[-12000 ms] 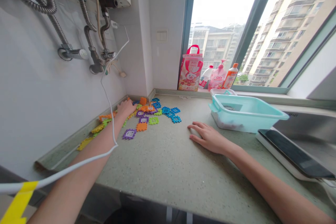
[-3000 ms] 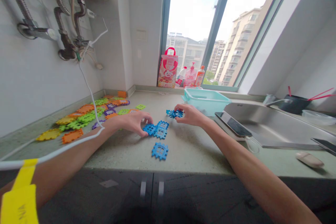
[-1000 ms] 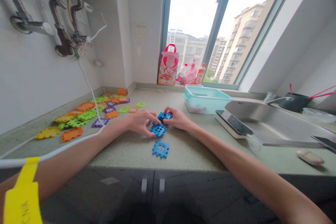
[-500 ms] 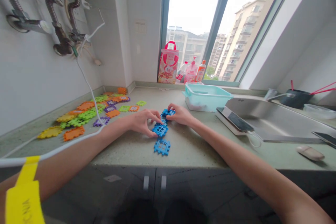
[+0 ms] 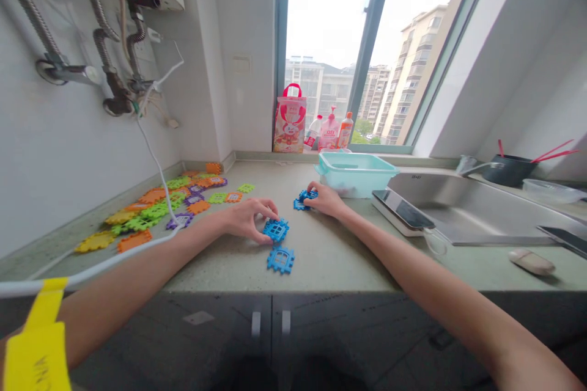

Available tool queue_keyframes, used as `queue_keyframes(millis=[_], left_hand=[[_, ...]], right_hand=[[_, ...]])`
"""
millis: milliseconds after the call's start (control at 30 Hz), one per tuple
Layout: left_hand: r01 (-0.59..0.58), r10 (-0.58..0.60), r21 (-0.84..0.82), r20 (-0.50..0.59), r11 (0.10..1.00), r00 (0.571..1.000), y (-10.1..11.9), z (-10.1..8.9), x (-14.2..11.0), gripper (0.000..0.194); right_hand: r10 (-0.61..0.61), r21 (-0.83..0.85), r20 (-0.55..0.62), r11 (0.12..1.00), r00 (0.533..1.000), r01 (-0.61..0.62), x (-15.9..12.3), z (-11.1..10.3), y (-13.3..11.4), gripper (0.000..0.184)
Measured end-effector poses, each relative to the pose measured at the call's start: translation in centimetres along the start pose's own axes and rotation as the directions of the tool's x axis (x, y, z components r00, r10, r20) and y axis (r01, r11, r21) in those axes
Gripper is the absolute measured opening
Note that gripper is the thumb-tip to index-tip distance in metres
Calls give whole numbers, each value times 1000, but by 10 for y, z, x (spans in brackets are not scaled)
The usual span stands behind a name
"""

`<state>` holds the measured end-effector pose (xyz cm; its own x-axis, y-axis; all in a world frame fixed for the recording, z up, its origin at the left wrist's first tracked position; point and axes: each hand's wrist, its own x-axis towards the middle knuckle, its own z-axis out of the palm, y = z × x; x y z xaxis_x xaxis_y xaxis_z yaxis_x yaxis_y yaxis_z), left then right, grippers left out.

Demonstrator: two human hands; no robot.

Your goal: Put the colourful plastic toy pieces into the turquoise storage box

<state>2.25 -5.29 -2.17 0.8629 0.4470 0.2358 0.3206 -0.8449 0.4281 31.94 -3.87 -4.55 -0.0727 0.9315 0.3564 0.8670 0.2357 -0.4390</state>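
My left hand point(image 5: 253, 220) is closed on a blue toy building tile point(image 5: 276, 230) with a window-like grid, thumb and fingers at its edges. Just in front of it another blue tile point(image 5: 280, 260) lies flat on the counter. Farther back, my right hand point(image 5: 323, 200) grips a blue tile point(image 5: 310, 194) near the counter surface. Beneath that, a further blue tile point(image 5: 300, 204) partly shows; whether the hand holds it too I cannot tell.
Orange, green, yellow and purple tiles point(image 5: 153, 211) are heaped at the left, with a white cable point(image 5: 158, 162) across them. A turquoise tub point(image 5: 358, 178) stands behind my right hand. Phone and power bank point(image 5: 403, 211) lie by the sink point(image 5: 463, 226); a mouse point(image 5: 532, 261) is at right.
My right hand has moved right with its blue tile, away from my left hand. The blue tiles that were bunched together between the hands are now in two separate groups.
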Motion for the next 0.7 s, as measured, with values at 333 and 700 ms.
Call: queue_keyframes(millis=[333,700], left_hand=[[51,-50,0,-175,999,983,-20,-11,0,43],[210,-201,114,-88,971,976,-20,-8,4,51]], right_hand=[[-249,322,19,919,968,230,2,-12,6,35],[-343,294,301,921,890,256,-5,-27,12,44]])
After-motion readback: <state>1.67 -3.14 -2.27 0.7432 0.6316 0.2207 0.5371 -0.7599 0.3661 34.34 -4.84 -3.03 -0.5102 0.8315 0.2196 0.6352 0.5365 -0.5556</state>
